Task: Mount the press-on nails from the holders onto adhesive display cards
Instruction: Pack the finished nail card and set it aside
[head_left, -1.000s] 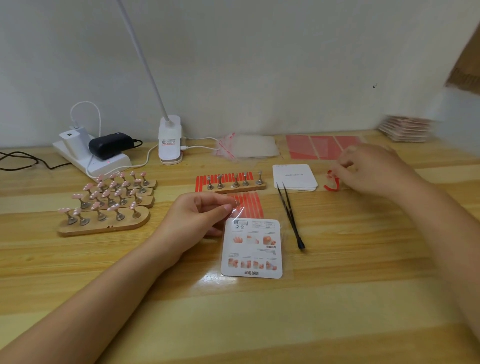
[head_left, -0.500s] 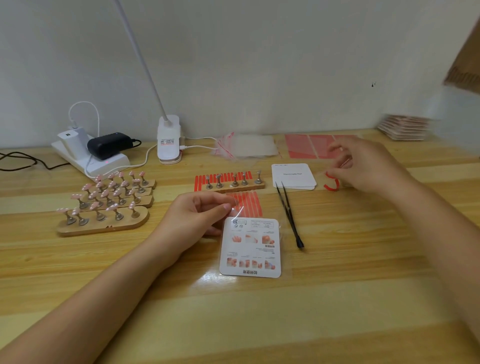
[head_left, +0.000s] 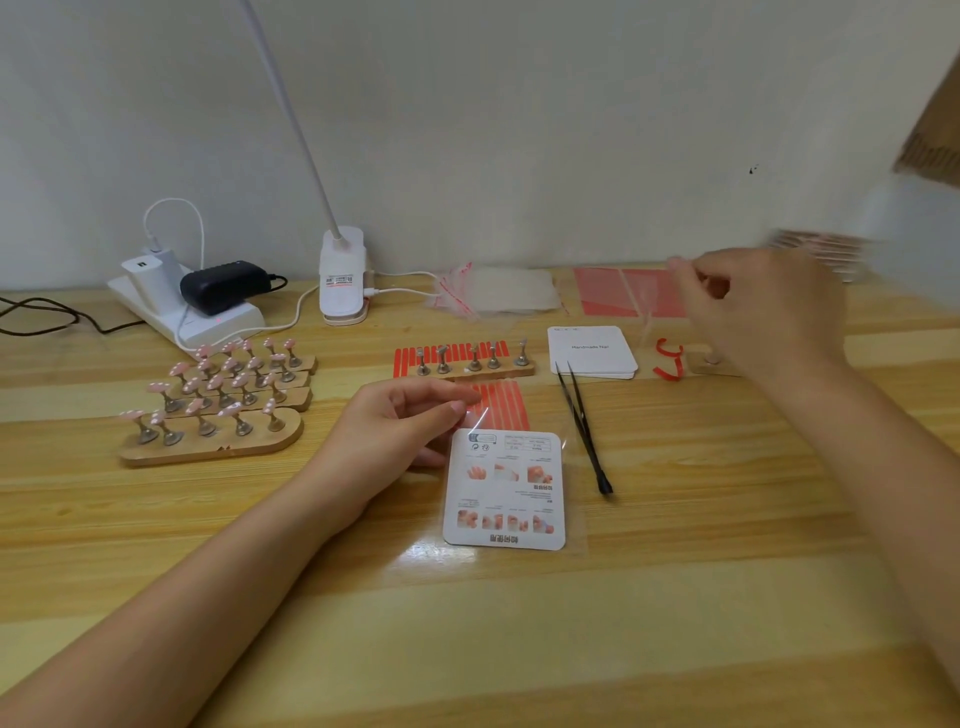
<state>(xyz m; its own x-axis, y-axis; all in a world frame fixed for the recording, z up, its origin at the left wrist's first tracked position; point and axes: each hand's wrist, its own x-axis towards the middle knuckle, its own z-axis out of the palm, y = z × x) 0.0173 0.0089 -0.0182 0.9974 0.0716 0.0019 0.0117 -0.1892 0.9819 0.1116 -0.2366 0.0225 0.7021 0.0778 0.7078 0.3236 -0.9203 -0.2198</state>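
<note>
Three wooden holders (head_left: 208, 410) at the left carry several pink press-on nails on metal pegs. A fourth holder (head_left: 472, 366) with bare pegs lies on a red-striped adhesive sheet (head_left: 498, 405). An instruction card in a clear sleeve (head_left: 504, 488) lies at the centre. My left hand (head_left: 405, 431) pinches the sleeve's upper left edge. My right hand (head_left: 763, 317) hovers blurred at the right with curled fingers, above a curled red backing strip (head_left: 667, 358). Whether it holds anything thin is unclear. A stack of white display cards (head_left: 592, 351) sits beside black tweezers (head_left: 582, 421).
A lamp base (head_left: 343, 275), a power strip with chargers (head_left: 187, 306) and cables line the back left. Clear zip bags (head_left: 498, 291) and red sheets (head_left: 628, 291) lie at the back. A blurred stack of packs (head_left: 821, 249) sits at the far right.
My right hand has left the red backing strip on the table and risen up and back. My left hand stays pinching the sleeve.
</note>
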